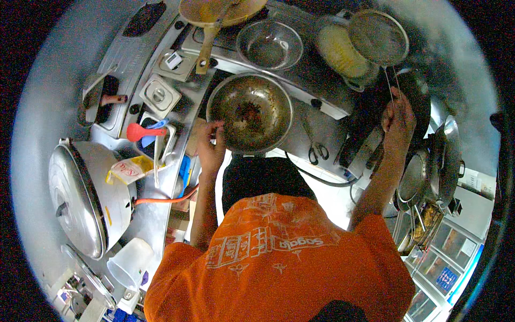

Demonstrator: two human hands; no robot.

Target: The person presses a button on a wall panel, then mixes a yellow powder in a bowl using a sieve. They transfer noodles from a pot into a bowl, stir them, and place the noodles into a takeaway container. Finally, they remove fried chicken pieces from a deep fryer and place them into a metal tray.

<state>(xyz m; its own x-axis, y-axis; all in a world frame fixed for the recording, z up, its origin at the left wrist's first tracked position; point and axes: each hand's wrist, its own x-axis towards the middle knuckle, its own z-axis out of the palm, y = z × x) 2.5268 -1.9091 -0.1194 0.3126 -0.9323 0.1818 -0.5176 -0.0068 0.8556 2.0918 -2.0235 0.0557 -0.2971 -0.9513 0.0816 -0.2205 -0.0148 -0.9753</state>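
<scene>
My left hand (212, 140) is closed on the left rim of a wide metal bowl (276, 115). Dark brown residue coats the bottom of this bowl. At the right, my right hand (399, 117) grips the thin wire handle of a round mesh strainer (379, 36). The strainer is raised beside and partly over a container of pale yellow food (340, 51), which looks like noodles, though I cannot be sure. An empty metal bowl (270, 45) stands behind the one in my left hand. Black-handled scissors (317, 154) lie on the steel counter between my hands.
At the far side is a wooden-handled pan (205, 51). Left are lidded steel containers (160, 95), a red ladle (140, 132), a large lidded pot (80, 198) and a clear plastic tub (131, 263). Pans (445, 161) hang or stack at the right, near a dark wok (418, 96).
</scene>
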